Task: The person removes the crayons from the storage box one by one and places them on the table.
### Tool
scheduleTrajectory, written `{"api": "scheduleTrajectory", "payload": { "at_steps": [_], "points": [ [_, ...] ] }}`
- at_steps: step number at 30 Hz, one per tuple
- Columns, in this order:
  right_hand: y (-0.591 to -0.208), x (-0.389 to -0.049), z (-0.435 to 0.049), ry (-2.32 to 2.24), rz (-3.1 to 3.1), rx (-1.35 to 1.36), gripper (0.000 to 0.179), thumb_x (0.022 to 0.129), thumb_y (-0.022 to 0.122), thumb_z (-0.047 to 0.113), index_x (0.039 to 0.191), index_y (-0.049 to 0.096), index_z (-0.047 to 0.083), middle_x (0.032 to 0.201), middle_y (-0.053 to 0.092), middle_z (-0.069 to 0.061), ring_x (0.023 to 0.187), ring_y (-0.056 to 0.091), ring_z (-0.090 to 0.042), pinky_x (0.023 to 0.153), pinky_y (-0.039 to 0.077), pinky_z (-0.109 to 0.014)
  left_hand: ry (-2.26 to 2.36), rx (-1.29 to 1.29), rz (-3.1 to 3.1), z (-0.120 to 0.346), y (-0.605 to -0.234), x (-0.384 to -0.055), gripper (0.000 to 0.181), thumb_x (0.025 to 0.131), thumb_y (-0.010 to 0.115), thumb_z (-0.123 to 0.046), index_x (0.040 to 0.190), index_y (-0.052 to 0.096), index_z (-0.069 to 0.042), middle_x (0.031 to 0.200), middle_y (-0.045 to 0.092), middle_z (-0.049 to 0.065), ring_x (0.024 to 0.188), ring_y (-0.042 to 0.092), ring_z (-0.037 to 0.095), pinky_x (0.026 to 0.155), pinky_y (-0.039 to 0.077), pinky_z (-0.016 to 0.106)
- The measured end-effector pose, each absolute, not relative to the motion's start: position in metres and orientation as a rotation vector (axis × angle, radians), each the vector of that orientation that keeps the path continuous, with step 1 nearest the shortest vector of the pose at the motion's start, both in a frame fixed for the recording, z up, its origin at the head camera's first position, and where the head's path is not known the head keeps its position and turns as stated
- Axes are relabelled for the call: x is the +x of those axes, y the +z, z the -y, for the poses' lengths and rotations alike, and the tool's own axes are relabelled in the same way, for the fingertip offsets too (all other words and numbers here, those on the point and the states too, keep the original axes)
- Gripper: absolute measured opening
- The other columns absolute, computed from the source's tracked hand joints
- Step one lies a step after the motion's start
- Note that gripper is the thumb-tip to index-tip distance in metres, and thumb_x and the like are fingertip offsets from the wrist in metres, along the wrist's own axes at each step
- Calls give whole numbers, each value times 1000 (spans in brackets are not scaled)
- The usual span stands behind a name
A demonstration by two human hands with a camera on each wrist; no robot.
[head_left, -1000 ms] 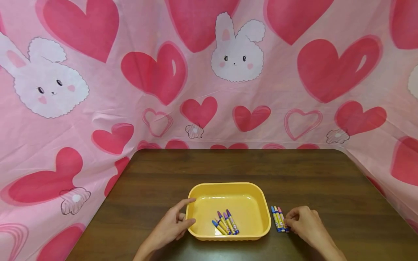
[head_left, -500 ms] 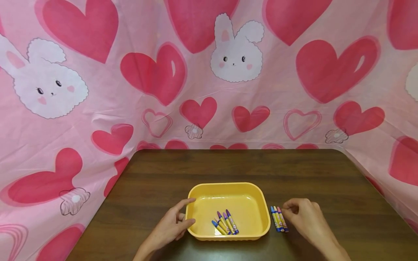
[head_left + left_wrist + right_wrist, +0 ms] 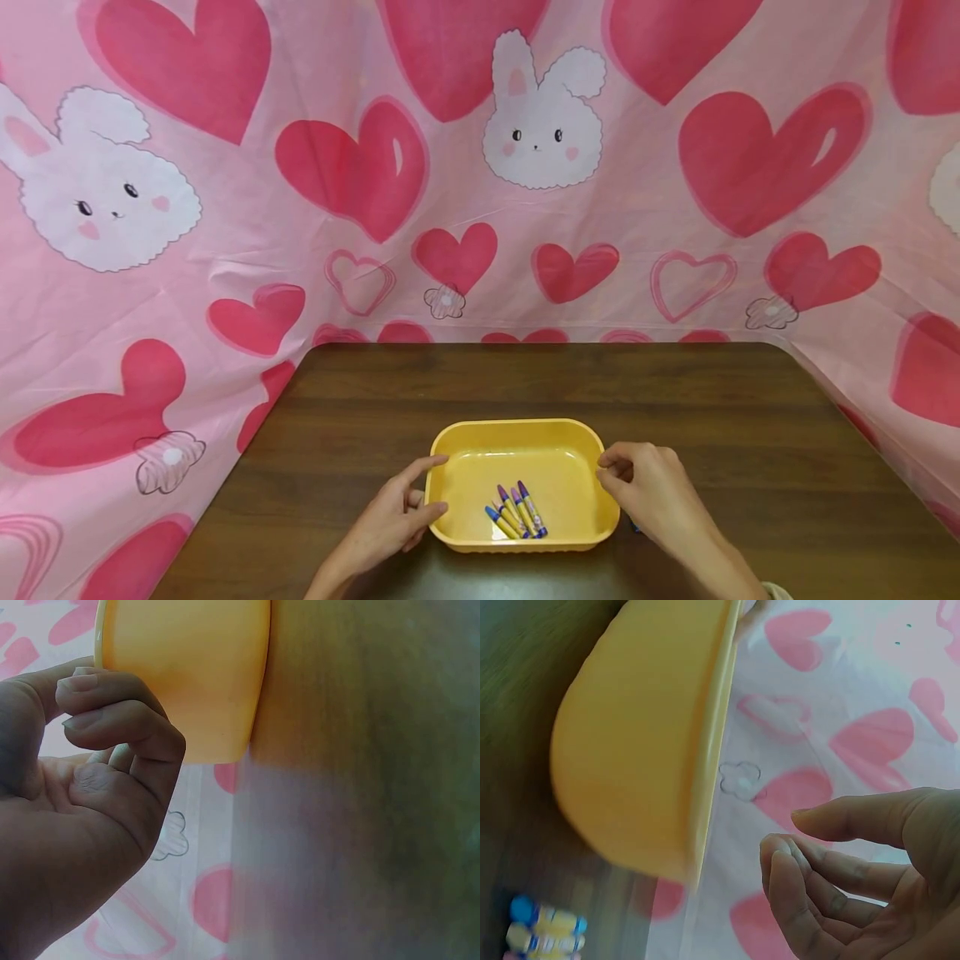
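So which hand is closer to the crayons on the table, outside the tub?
Right: the right hand hovers by the right rim of the tub, near those crayons; the left hand grips the tub's left side.

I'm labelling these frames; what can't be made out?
Head: almost all loose crayons, behind the right hand.
Right wrist: the lowest loose crayon, cut by the bottom edge.
Left wrist: the yellow tray, cut by the top edge.
Head: print on the tray's crayons, too small.
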State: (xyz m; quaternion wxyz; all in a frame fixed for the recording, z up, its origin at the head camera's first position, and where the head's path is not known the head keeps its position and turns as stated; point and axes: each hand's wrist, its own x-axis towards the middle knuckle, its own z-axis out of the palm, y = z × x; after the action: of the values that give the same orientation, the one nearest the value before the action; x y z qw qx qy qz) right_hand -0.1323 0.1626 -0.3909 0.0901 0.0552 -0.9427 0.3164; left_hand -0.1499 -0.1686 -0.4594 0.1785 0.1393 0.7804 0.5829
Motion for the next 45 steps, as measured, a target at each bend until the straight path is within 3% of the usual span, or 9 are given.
{"api": "scheduleTrajectory", "payload": {
  "at_steps": [14, 29, 38, 45],
  "points": [
    [-408, -155, -120, 925, 2792, 314, 6, 68, 71, 10, 69, 67, 13, 58, 54, 13, 54, 48, 0, 52, 42, -18, 1646, 377, -2216, 168, -460, -150, 59, 84, 62, -19, 135, 33, -19, 55, 44, 2, 37, 38, 11, 34, 35, 20],
    [-436, -159, -97, 887, 2878, 465, 4, 69, 69, 8, 69, 66, 12, 61, 56, 10, 59, 49, -4, 53, 42, -21, 1637, 397, -2234, 168, -459, -150, 59, 84, 63, -19, 135, 34, -18, 54, 43, 2, 37, 38, 11, 34, 35, 21],
    [-452, -159, -92, 808, 2961, 468, 23, 66, 65, 7, 52, 51, 19, 52, 45, 8, 46, 38, -7, 41, 32, -22, 1642, 393, -2229, 167, -460, -151, 59, 84, 63, -20, 135, 33, -19, 54, 43, 1, 37, 38, 11, 34, 35, 21],
    [-453, -158, -86, 741, 3013, 432, 23, 62, 64, 8, 49, 48, 18, 49, 44, 6, 45, 38, -10, 38, 30, -25, 1642, 402, -2231, 168, -461, -151, 59, 84, 62, -20, 135, 33, -19, 54, 43, 1, 36, 38, 11, 34, 35, 21]
  ]
}}
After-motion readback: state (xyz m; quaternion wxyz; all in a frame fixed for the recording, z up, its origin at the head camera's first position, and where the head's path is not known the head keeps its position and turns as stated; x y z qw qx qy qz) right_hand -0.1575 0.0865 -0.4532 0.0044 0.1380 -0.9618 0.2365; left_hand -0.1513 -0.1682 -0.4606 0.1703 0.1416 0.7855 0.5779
